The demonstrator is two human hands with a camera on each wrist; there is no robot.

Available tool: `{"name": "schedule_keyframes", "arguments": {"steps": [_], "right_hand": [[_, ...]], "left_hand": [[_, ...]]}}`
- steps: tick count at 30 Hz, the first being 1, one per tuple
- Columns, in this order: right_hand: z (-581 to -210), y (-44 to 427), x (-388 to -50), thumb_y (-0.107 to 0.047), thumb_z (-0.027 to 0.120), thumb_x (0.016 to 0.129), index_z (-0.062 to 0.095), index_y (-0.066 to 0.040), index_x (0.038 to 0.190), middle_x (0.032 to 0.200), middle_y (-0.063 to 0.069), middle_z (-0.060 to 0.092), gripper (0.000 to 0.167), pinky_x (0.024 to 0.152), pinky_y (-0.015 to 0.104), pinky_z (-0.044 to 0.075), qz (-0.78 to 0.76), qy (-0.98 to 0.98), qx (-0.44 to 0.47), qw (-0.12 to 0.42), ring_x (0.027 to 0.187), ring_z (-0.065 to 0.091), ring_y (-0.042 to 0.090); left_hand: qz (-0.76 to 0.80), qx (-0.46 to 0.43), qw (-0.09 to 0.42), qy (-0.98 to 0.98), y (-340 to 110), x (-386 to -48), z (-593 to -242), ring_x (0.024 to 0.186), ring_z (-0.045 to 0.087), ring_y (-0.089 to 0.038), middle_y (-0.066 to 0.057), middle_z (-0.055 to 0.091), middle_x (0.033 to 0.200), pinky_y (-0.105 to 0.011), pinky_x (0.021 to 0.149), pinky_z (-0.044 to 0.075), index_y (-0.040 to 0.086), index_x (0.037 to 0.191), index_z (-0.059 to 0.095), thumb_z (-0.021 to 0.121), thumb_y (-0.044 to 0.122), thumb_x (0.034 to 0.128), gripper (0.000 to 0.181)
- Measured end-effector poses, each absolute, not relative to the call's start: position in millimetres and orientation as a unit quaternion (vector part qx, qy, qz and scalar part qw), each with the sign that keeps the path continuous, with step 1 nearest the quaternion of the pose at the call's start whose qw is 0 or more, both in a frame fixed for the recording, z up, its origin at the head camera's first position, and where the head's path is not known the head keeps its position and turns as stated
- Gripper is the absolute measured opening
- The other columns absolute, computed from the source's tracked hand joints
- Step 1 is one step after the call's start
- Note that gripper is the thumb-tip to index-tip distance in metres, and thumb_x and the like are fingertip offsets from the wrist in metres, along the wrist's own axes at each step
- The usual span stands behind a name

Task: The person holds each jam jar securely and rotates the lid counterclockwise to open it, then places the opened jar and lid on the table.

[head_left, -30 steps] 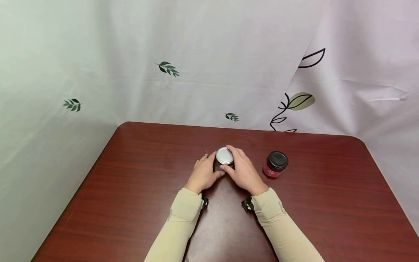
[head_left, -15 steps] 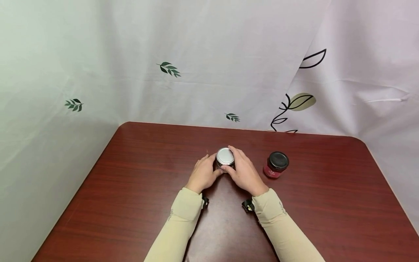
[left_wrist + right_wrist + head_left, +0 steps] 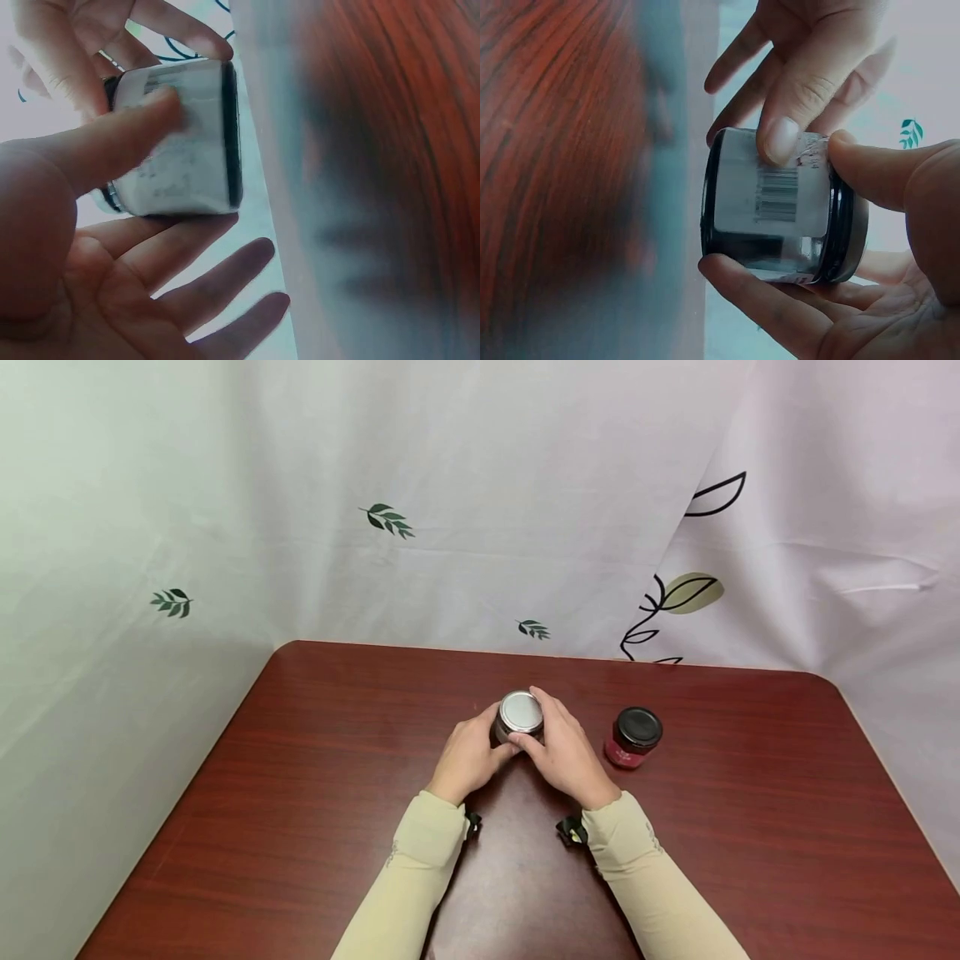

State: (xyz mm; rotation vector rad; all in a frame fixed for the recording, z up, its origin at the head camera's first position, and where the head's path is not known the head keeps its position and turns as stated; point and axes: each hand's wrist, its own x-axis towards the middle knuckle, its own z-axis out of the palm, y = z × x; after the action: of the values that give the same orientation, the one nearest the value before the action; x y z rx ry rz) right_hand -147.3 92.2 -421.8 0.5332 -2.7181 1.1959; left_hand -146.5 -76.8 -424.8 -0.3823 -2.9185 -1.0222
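Between my two hands is a jar with a silver lid (image 3: 521,712). My left hand (image 3: 467,755) holds its body from the left. In the left wrist view the left thumb lies across the white label (image 3: 180,176), and fingers support the far side. My right hand (image 3: 566,747) grips it from the right, thumb near the lid and fingers around the side. The right wrist view shows a barcode on the label (image 3: 776,195) beside the left thumb. The jar is upright, and its dark base appears slightly above the tabletop.
A second jar (image 3: 633,737), with a black lid and a red label, stands on the table to the right of my hands. The reddish-brown wooden table (image 3: 337,735) ends at a white curtain (image 3: 480,468) printed with leaves.
The silver-lidded jar has risen slightly and shifted a little to the right, with both hands still holding it. The black-lidded jar has not moved.
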Motion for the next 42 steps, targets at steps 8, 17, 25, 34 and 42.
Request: {"name": "schedule_keyframes", "arguments": {"steps": [8,17,25,34,42], "right_hand": [[-419.7,94.2,-146.5,-0.023,0.076,0.091,0.040,0.006,0.148,0.142,0.027,0.050,0.073,0.103,0.053,0.044,0.412,-0.892,0.171,0.072,0.128,0.053,0.039],[-417.3,93.6,-146.4,-0.027,0.075,0.092,0.038,0.005,0.149,0.146,0.026,0.047,0.075,0.105,0.054,0.042,0.411,-0.892,0.169,0.079,0.130,0.050,0.041],[-413.5,93.9,-145.8,-0.031,0.075,0.093,0.038,0.005,0.149,0.148,0.026,0.046,0.077,0.107,0.055,0.040,0.410,-0.893,0.170,0.072,0.133,0.048,0.040],[-412.3,94.5,-144.8,-0.033,0.075,0.092,0.043,0.005,0.146,0.138,0.023,0.053,0.074,0.098,0.050,0.047,0.428,-0.889,0.154,0.042,0.118,0.056,0.036],[-408.7,97.4,-142.5,-0.038,0.074,0.092,0.048,0.004,0.143,0.136,0.020,0.056,0.072,0.103,0.051,0.043,0.414,-0.896,0.154,0.044,0.124,0.054,0.035]], "left_hand": [[-0.357,-0.126,0.046,-0.924,-71.8,-148.2,-424.4,0.116,0.063,-0.033,-0.014,0.066,0.128,-0.045,0.098,0.049,0.004,0.141,0.055,0.088,0.020,0.0781,0.073],[-0.367,-0.106,0.069,-0.921,-67.4,-150.7,-424.7,0.116,0.064,-0.030,-0.013,0.067,0.126,-0.044,0.098,0.050,0.005,0.139,0.056,0.090,0.025,0.0765,0.073],[-0.370,-0.099,0.084,-0.920,-65.4,-148.9,-421.3,0.118,0.061,-0.032,-0.015,0.064,0.130,-0.045,0.101,0.048,0.001,0.138,0.054,0.090,0.027,0.0749,0.077],[-0.366,-0.102,0.100,-0.919,-65.1,-147.3,-424.2,0.112,0.063,-0.030,-0.011,0.065,0.123,-0.044,0.096,0.049,0.002,0.132,0.057,0.089,0.031,0.0748,0.072],[-0.371,-0.101,0.109,-0.917,-64.8,-146.3,-425.4,0.105,0.066,-0.028,-0.010,0.066,0.118,-0.043,0.091,0.053,0.003,0.128,0.060,0.089,0.029,0.0733,0.067]]}}
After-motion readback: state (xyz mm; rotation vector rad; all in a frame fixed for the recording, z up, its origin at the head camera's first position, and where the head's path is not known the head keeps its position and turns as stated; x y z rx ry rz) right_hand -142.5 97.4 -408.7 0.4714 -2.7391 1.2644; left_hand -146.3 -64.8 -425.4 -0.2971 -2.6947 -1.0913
